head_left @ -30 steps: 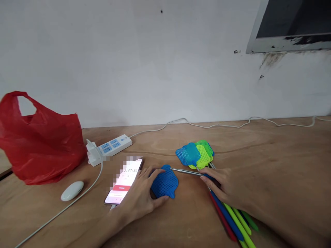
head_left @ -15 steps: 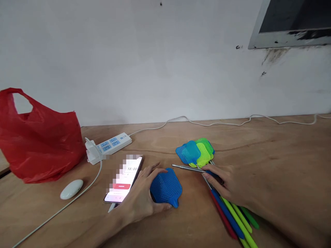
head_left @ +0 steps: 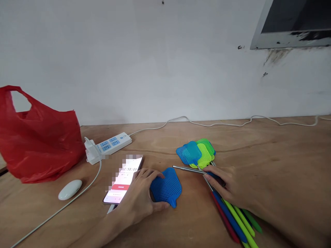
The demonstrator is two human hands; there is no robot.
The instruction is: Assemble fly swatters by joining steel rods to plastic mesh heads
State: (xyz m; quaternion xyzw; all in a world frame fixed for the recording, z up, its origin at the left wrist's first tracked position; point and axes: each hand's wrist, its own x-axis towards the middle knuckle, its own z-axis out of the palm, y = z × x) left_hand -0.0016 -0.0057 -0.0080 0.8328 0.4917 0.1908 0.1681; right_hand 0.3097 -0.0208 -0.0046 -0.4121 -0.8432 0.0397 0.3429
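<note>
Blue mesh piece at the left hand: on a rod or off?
Off: the blue mesh piece shows a bare neck; the right hand holds a rod.

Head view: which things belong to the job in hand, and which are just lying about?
Likely the job's:
blue mesh paddle, in the left hand
metal rod, in the right hand
mesh swatters lying nearby

Seemingly just lying about:
phone
power strip
red bag
white oval object

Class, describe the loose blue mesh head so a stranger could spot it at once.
On the wooden table, find the lit phone. Just right of it, the left hand holds the mesh head. Unlike the overlapping heads farther back, it sits apart, with no rod in its neck.
</note>
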